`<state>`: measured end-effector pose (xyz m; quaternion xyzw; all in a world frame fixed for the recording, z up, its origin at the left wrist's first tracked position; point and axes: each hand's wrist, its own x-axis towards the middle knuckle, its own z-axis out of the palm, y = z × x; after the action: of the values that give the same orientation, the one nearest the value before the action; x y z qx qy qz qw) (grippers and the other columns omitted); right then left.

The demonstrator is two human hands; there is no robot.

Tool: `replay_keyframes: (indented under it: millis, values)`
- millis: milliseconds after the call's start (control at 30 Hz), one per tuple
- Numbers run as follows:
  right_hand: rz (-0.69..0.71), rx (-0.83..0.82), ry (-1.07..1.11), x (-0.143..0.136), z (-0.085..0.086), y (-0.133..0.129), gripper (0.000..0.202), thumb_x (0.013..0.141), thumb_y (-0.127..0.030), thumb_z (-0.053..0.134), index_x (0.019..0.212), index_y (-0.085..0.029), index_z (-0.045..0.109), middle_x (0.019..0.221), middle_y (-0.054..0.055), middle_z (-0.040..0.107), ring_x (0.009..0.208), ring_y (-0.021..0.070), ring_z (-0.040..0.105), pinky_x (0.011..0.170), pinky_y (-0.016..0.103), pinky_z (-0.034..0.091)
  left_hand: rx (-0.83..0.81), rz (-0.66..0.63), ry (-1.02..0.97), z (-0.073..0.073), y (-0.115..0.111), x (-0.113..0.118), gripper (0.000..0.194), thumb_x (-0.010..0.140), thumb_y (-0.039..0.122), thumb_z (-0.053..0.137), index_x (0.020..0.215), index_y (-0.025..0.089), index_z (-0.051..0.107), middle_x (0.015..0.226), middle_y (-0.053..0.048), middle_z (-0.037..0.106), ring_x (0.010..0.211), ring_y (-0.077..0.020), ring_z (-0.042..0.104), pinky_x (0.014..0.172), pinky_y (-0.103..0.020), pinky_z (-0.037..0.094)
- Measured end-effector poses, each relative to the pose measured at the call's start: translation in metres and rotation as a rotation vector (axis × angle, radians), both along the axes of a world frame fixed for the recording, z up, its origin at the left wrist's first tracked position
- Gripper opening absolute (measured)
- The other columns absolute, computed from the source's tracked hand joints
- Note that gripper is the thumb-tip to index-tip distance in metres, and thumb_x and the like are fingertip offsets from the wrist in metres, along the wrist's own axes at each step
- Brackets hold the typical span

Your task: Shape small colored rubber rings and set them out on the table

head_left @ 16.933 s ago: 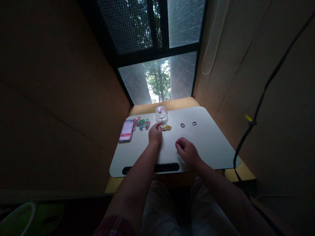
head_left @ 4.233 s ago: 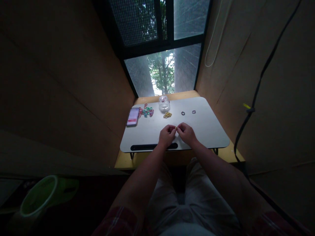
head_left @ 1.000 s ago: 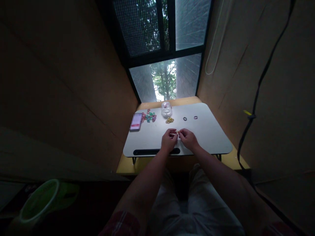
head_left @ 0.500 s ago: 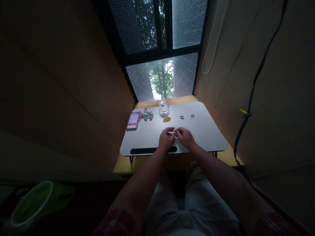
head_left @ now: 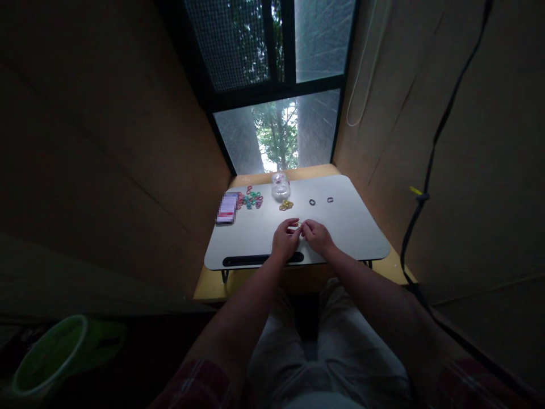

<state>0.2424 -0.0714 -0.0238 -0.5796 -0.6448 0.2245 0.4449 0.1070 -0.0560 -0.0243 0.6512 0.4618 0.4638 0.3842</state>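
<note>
While left hand (head_left: 285,240) and right hand (head_left: 317,236) meet over the white desk (head_left: 357,227), one small yellow piece (head_left: 299,224) sits at their fingertips. Right grip: closed to a pinch, apparently on that piece. Left grip: loosely curled, thumb and fingers parted; whether it bears on the piece, cannot tell. Step, as judged: fine two-handed working; next move calls for steady fingertips. Beyond: yellow pile (head_left: 286,205), clear jar (head_left: 280,191). Against the earliest frame: left hand gone from the pile, hands now together.

The held yellow piece (head_left: 299,224) is mostly hidden.
</note>
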Motion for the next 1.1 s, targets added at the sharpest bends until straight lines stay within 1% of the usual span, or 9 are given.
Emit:
replay_keyframes:
  millis: [133, 267, 400, 467, 567, 667, 800, 967, 1100]
  values:
    - [0.002, 0.004, 0.012, 0.0002, -0.0042, 0.0022, 0.029, 0.089, -0.033, 0.040, 0.068, -0.020, 0.054, 0.061, -0.001, 0.059, 0.059, 0.0130, 0.052, 0.058, 0.024, 0.035, -0.001, -0.006, 0.027, 0.0006, -0.0001, -0.0013, 0.029, 0.079, 0.027, 0.064, 0.107, 0.020, 0.062, 0.102, -0.006, 0.066, 0.069, -0.0090, 0.060, 0.064, -0.022, 0.050]
    - [0.005, -0.008, 0.022, 0.0003, -0.0028, 0.0018, 0.029, 0.089, -0.033, 0.041, 0.068, -0.020, 0.055, 0.061, -0.001, 0.059, 0.060, 0.0130, 0.052, 0.058, 0.024, 0.035, 0.006, 0.009, 0.079, 0.0025, -0.0005, -0.0024, 0.022, 0.080, 0.032, 0.062, 0.097, 0.018, 0.065, 0.096, -0.006, 0.068, 0.070, -0.0102, 0.061, 0.065, -0.023, 0.049]
    - [0.008, -0.012, 0.027, 0.0005, 0.0013, -0.0004, 0.030, 0.089, -0.033, 0.040, 0.066, -0.020, 0.055, 0.061, -0.001, 0.059, 0.060, 0.0131, 0.052, 0.058, 0.024, 0.036, -0.014, 0.005, 0.073, 0.0043, -0.0012, -0.0022, 0.025, 0.081, 0.040, 0.060, 0.091, 0.018, 0.067, 0.084, -0.004, 0.069, 0.067, -0.0112, 0.061, 0.064, -0.024, 0.048]
    - [0.008, -0.014, 0.033, 0.0006, 0.0024, -0.0013, 0.030, 0.089, -0.034, 0.040, 0.066, -0.020, 0.054, 0.061, -0.001, 0.059, 0.060, 0.0130, 0.052, 0.058, 0.024, 0.036, -0.017, -0.003, 0.056, 0.0053, -0.0018, -0.0022, 0.027, 0.081, 0.042, 0.060, 0.090, 0.017, 0.067, 0.081, -0.004, 0.069, 0.067, -0.0116, 0.061, 0.064, -0.024, 0.047]
    - [0.004, -0.010, 0.053, 0.0006, 0.0023, -0.0020, 0.026, 0.088, -0.033, 0.041, 0.071, -0.020, 0.055, 0.063, -0.001, 0.059, 0.059, 0.0128, 0.052, 0.058, 0.024, 0.037, -0.024, 0.003, 0.044, 0.0064, -0.0025, -0.0025, 0.029, 0.081, 0.043, 0.060, 0.088, 0.017, 0.069, 0.078, -0.003, 0.070, 0.067, -0.0116, 0.060, 0.065, -0.024, 0.046]
    - [0.002, 0.006, 0.086, 0.0005, 0.0010, -0.0023, 0.017, 0.085, -0.029, 0.043, 0.083, -0.020, 0.058, 0.066, -0.002, 0.060, 0.060, 0.0130, 0.054, 0.059, 0.024, 0.039, -0.073, 0.023, 0.038, 0.0064, -0.0025, -0.0029, 0.030, 0.081, 0.044, 0.059, 0.088, 0.016, 0.070, 0.071, -0.002, 0.068, 0.060, -0.0108, 0.057, 0.059, -0.023, 0.044]
    - [-0.005, 0.030, 0.056, -0.0001, -0.0008, -0.0028, 0.018, 0.082, -0.028, 0.048, 0.093, -0.020, 0.059, 0.071, -0.001, 0.063, 0.060, 0.0133, 0.055, 0.058, 0.024, 0.040, -0.103, 0.033, 0.030, 0.0042, -0.0006, -0.0026, 0.030, 0.080, 0.042, 0.058, 0.086, 0.016, 0.071, 0.068, -0.002, 0.068, 0.056, -0.0104, 0.056, 0.057, -0.023, 0.044]
    - [-0.019, 0.043, 0.029, -0.0016, -0.0016, -0.0033, 0.017, 0.083, -0.031, 0.050, 0.092, -0.020, 0.059, 0.068, -0.001, 0.063, 0.055, 0.0128, 0.053, 0.056, 0.024, 0.040, -0.109, 0.043, 0.060, 0.0007, 0.0021, -0.0023, 0.030, 0.080, 0.042, 0.057, 0.086, 0.017, 0.073, 0.070, -0.003, 0.069, 0.058, -0.0115, 0.058, 0.057, -0.024, 0.044]
    - [-0.019, 0.043, 0.002, -0.0021, -0.0001, -0.0036, 0.018, 0.085, -0.033, 0.050, 0.086, -0.020, 0.062, 0.072, 0.001, 0.065, 0.061, 0.0140, 0.056, 0.059, 0.025, 0.041, -0.086, 0.078, 0.038, -0.0001, 0.0030, -0.0025, 0.029, 0.078, 0.039, 0.060, 0.093, 0.017, 0.071, 0.073, -0.003, 0.069, 0.062, -0.0115, 0.060, 0.061, -0.024, 0.046]
